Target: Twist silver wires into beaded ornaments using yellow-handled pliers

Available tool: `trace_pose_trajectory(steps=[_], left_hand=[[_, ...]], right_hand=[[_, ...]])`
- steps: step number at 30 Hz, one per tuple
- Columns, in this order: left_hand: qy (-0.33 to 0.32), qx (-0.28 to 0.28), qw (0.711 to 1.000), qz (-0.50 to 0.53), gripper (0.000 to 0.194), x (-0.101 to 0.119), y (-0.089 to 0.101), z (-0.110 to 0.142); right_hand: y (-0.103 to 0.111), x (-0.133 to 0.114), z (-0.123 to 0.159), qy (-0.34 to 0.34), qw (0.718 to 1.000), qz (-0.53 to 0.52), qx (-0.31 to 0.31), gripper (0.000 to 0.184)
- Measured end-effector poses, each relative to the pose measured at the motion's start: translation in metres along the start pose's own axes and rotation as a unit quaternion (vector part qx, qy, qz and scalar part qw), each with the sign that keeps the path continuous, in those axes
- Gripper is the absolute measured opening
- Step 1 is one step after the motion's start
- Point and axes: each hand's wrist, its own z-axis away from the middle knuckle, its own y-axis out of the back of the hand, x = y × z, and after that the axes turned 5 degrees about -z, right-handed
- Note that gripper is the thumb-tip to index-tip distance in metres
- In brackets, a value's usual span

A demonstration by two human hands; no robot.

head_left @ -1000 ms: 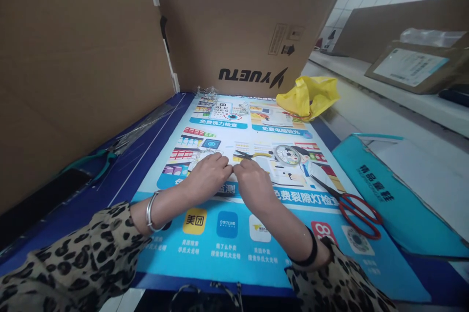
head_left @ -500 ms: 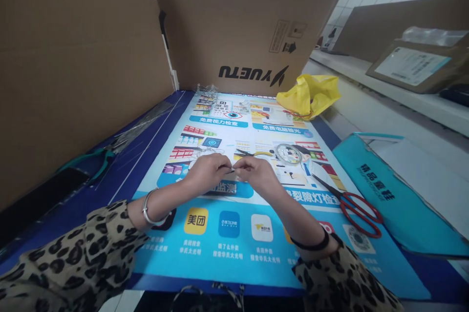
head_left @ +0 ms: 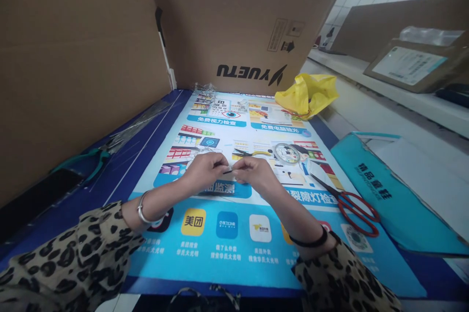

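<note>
My left hand (head_left: 207,170) and my right hand (head_left: 254,171) meet over the middle of the printed poster (head_left: 220,265), fingers pinched. A short, thin dark piece (head_left: 227,171) spans the small gap between their fingertips; its exact kind is too small to make out. Below my left hand a dark strip or bundle (head_left: 216,192) lies on the poster, partly covered. Just beyond my fingers are yellow-handled pliers (head_left: 252,153), and a coil of thin wire (head_left: 287,154) sits to their right. Red-handled scissors (head_left: 357,212) rest farther right, their blades pointing away to the left.
Cardboard panels (head_left: 242,19) stand at the back and left. Teal-handled pliers (head_left: 95,160) and thin wires (head_left: 141,119) lie at left. Clear tangled pieces (head_left: 205,90) and a yellow bag (head_left: 309,94) are at the back. A teal box (head_left: 381,195) stands right.
The hands were together with knuckles up; they have since turned and parted slightly, revealing the thin dark piece between the fingertips. The tools on the poster stay put.
</note>
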Motion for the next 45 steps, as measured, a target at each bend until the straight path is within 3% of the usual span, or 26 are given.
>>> trace_pose_trajectory(steps=[3,7,13,22,26,30,33,38,41,45], left_hand=[[0.027,-0.006,0.998,0.060,0.009,0.000,0.000,0.000],[0.037,0.000,0.992,0.122,0.009,0.000,-0.002,0.001],[0.046,0.009,0.983,0.176,0.010,-0.003,-0.006,0.001],[0.089,-0.023,0.955,0.282,0.012,-0.006,-0.012,0.000],[0.105,-0.022,0.961,0.256,0.012,-0.008,-0.011,-0.001],[0.124,0.007,0.973,0.194,0.013,-0.011,-0.002,-0.005],[0.121,0.011,0.987,0.101,0.013,-0.017,0.010,-0.016],[0.110,-0.005,0.994,0.011,0.011,-0.028,0.029,-0.056],[0.110,-0.029,0.993,-0.016,0.008,-0.032,0.031,-0.084],[0.109,-0.074,0.990,-0.043,0.006,-0.036,0.023,-0.112]], right_hand=[[-0.004,-0.003,0.001,-0.035,0.995,-0.092,0.003,0.020],[-0.007,-0.003,0.002,-0.026,0.985,-0.168,0.017,0.025],[-0.010,-0.001,0.003,-0.005,0.980,-0.196,0.034,0.028],[-0.015,0.005,0.001,-0.007,0.975,-0.214,0.058,0.026],[-0.010,0.005,-0.002,-0.008,0.986,-0.159,0.038,0.025],[0.004,-0.006,0.003,0.011,0.998,0.063,-0.020,0.018],[0.006,-0.014,0.013,0.097,0.951,0.270,-0.118,0.015],[-0.010,-0.015,0.031,0.198,0.808,0.527,-0.173,0.016],[-0.018,-0.014,0.037,0.239,0.746,0.599,-0.167,0.011],[-0.024,-0.014,0.041,0.284,0.700,0.630,-0.180,0.009]])
